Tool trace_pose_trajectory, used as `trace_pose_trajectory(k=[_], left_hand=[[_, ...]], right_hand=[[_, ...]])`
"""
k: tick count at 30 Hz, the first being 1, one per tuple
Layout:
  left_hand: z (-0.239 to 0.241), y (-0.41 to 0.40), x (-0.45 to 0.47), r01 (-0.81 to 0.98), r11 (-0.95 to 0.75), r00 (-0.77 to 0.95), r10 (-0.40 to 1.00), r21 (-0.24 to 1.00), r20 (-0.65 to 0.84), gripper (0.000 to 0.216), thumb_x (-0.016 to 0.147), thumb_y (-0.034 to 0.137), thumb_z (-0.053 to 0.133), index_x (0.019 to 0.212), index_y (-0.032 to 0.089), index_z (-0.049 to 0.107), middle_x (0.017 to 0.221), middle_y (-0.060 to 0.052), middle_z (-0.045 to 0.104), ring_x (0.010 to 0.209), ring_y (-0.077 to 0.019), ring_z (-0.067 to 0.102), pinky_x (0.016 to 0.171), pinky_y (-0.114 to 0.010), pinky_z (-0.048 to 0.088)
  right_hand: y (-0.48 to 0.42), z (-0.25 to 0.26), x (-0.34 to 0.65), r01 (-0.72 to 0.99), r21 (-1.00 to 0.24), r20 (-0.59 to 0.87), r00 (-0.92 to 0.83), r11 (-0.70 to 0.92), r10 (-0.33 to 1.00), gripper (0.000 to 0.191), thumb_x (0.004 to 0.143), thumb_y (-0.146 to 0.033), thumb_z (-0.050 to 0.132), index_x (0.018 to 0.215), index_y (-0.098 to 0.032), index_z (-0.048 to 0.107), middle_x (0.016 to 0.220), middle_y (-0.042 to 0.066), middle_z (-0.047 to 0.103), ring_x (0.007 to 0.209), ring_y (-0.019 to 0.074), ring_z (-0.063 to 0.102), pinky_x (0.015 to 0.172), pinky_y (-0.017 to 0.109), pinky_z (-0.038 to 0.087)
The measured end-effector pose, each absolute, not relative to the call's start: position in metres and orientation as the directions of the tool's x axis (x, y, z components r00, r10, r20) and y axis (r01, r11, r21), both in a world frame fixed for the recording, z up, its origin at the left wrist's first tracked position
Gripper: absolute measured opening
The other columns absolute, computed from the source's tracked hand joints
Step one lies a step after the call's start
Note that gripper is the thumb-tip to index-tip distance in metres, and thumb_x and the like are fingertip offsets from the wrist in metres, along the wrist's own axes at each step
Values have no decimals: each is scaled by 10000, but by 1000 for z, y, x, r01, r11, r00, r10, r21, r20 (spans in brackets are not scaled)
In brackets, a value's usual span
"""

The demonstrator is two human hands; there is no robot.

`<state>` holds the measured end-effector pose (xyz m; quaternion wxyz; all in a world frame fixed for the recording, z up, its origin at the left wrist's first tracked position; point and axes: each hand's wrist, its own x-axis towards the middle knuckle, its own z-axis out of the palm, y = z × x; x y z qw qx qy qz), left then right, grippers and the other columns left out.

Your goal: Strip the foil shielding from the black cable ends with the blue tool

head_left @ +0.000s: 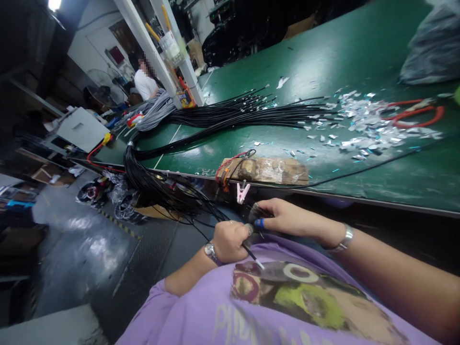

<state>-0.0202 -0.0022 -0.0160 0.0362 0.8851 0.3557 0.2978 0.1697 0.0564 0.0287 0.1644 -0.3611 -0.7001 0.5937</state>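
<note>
Fingers of our left hand [230, 240] are clamped on a black cable [250, 253], held just in front of our purple shirt [190, 302], its pale tip [260, 264] jutting below the fist. Our right hand [283, 216] is bent close beside the left one, blue wrap [259, 223] on one finger; whether its fingers grip anything we cannot tell. Beyond them, a pink clip [242, 192] sits at the edge of our green surface [345, 52], by a wooden block [287, 171]. Farther out are draped black cables [143, 177], foil scraps [366, 120] and a person in white [144, 85]
</note>
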Motion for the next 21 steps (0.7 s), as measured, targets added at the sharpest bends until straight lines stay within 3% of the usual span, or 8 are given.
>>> trace_pose_trajectory(k=[7,11,15,18,21], left_hand=[[-18,-2,-20,603,-694,538,717,393,443,193,782,304,522,622,199,543,503,-18,515,474,-138,481,480,-268,336],[-16,-2,-19,539,-614,383,789,577,481,187,834,315,511,766,173,612,611,-37,585,547,-129,539,529,-244,421],[-15,-3,-18,499,-523,249,850,691,464,167,835,315,546,839,167,624,721,-43,608,648,-133,570,606,-251,465],[-17,-4,-16,478,-422,175,905,770,387,186,834,344,548,809,171,609,724,-41,612,670,-137,570,629,-262,471],[-15,-4,-13,329,-180,48,984,927,174,269,839,432,540,763,174,559,576,11,561,518,-99,525,522,-224,435]], right_hand=[[57,22,169,201,-978,-181,-714,-50,676,132,632,-288,608,689,-170,591,680,-5,594,641,147,506,620,280,424],[49,9,163,48,-990,-134,-624,-134,770,209,647,-339,631,757,-174,562,730,-5,576,684,145,516,650,285,453],[40,-1,155,-25,-973,-186,-506,-229,843,226,666,-359,637,747,-188,514,700,-20,535,631,122,489,561,248,433],[38,-1,149,-51,-959,-217,-504,-279,836,234,674,-352,641,774,-191,504,692,-25,532,606,115,492,519,230,420],[39,-2,144,-21,-977,-175,-495,-213,851,185,681,-301,608,797,-195,510,712,-14,558,638,132,528,549,246,449]])
